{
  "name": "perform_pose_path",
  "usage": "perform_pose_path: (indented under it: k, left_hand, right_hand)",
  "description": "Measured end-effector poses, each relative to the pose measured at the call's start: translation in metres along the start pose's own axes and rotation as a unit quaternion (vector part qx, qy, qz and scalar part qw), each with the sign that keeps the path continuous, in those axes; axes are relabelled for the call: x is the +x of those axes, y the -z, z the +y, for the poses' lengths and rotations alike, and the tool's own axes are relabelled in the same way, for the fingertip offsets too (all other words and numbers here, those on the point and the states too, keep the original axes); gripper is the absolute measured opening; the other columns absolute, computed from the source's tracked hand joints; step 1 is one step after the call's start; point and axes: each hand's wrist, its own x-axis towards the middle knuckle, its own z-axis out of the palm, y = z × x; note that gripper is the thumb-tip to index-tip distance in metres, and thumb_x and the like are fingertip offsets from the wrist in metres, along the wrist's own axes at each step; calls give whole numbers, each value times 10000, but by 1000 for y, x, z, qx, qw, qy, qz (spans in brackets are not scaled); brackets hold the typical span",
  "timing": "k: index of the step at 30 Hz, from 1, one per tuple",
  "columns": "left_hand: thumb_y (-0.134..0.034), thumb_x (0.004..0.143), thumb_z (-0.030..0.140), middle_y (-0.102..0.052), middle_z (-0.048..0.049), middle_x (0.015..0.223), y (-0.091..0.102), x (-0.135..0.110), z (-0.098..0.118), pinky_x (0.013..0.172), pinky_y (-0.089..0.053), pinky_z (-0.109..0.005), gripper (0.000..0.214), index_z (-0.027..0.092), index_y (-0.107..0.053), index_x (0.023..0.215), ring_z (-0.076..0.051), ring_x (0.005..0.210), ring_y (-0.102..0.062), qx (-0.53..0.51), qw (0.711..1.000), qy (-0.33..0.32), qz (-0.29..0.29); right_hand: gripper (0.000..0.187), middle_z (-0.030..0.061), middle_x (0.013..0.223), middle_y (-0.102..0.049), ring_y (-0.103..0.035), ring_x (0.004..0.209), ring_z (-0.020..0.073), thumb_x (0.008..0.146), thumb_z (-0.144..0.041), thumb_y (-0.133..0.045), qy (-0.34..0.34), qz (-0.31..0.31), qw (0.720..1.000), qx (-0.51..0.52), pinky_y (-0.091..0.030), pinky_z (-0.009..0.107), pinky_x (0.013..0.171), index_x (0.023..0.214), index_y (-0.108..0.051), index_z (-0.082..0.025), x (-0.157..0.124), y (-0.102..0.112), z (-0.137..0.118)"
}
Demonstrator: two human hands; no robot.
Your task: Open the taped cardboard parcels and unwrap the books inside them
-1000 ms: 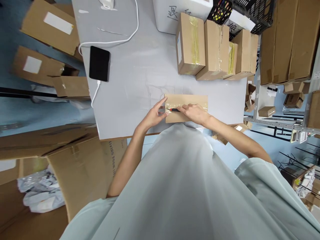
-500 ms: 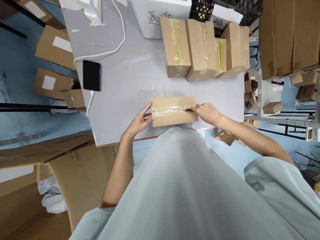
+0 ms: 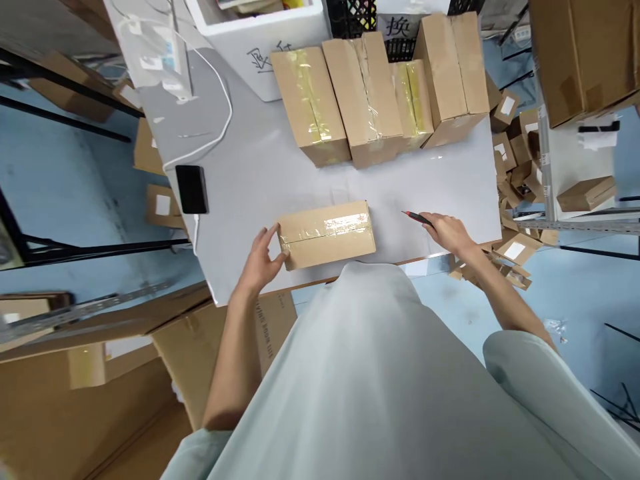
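A taped cardboard box [image 3: 327, 235] lies on the white table [image 3: 280, 170] near its front edge. My left hand [image 3: 262, 259] grips the box's left end, thumb on the front side and fingers on top. My right hand [image 3: 449, 232] rests on the table to the right of the box, apart from it, closed round a red and black cutter [image 3: 417, 217] whose tip points left toward the box.
Several taped cardboard boxes [image 3: 365, 97] stand in a row at the table's back, before a white foam bin [image 3: 260, 40] and a black crate [image 3: 350, 13]. A black phone [image 3: 192, 189] on a white cable lies at left. Cartons litter the floor and a shelf [image 3: 575, 160] at right.
My right hand drew the cutter rightward along the box's tape seam, then off the box onto the table. My left hand stayed at the box's left end. The view shifted.
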Motion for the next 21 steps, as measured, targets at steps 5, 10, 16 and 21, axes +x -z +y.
perform_pose_path:
  k: [5,10,16,21]
  left_hand:
    - [-732,928,280,-295,-151,1846,-30,14,93,1401,-271,-607,878,240,-370,1727,-384,1726,-245,168,977,-130,-12]
    - [-703,836,123,-282,-230,1834,-82,46,168,1406,-214,-613,1007,122,-286,1752,-408,1713,-265,281,933,-201,-97]
    - [-683,748,89,-573,-300,1566,-107,64,182,1271,-432,-579,1022,17,-347,1710,-458,1472,-555,337,911,-216,-95]
    - [-707,694,112,-614,-243,1469,-91,53,184,1208,-514,-534,957,75,-490,1625,-439,1349,-634,277,931,-228,-59]
  right_hand:
    - [459,117,1351,-808,-775,1151,314,1105,-335,-493,-31,49,973,224,-568,369,930,1519,-646,-209,-2,-80,9]
    - [440,90,1133,-849,-798,1001,283,1069,-375,-517,-35,73,925,371,-595,373,923,1432,-693,-201,2,-130,-14]
    - [471,52,967,-814,-683,633,158,1023,-553,-557,-87,123,823,547,-573,267,624,1279,-713,-190,19,-153,-26]
    - [562,51,904,-779,-649,601,115,883,-679,-706,-145,125,719,668,-521,199,500,1100,-695,-161,47,-165,-37]
